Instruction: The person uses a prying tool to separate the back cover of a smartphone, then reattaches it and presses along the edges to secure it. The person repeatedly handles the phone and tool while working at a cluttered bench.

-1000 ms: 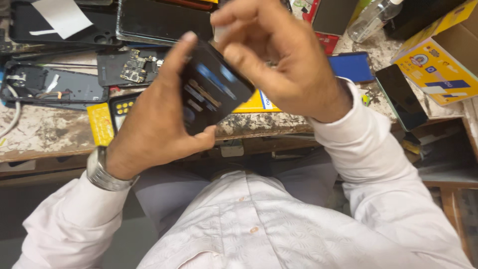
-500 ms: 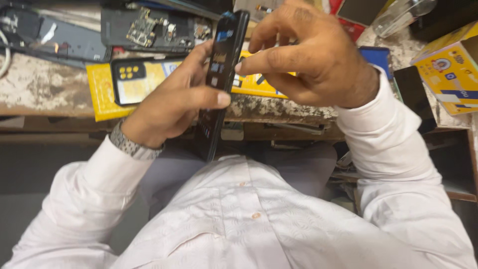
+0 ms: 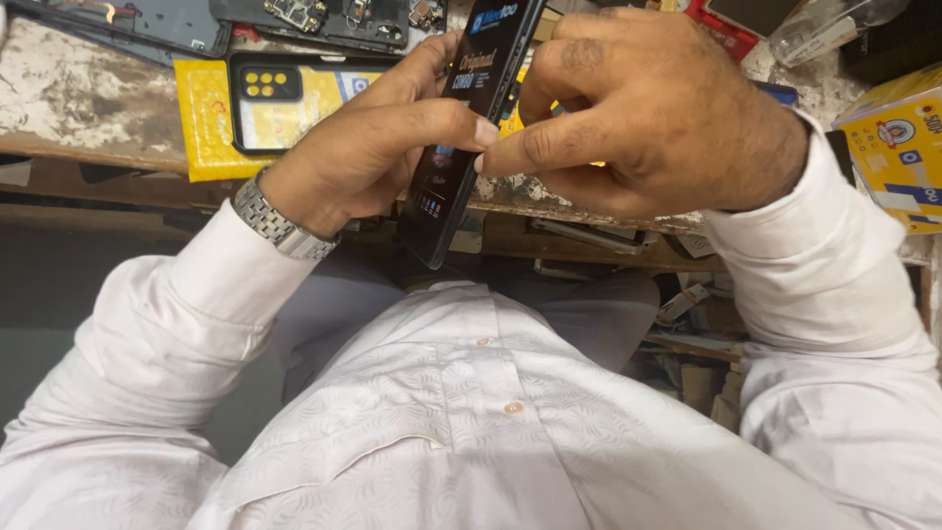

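Phone panel [image 3: 469,128], dark and edge-on above the counter [image 3: 88,98]: I see my left hand [image 3: 368,147] clasping it, right hand [image 3: 648,108] pinching its edge.

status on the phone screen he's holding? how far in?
Done: opened phones with bare boards lie on the worn bench. In hand: the left hand grips a black phone screen edge-on, and the right hand pinches at its face near the left thumb. Left: its printed film looks still on; it is not fitted to any phone.
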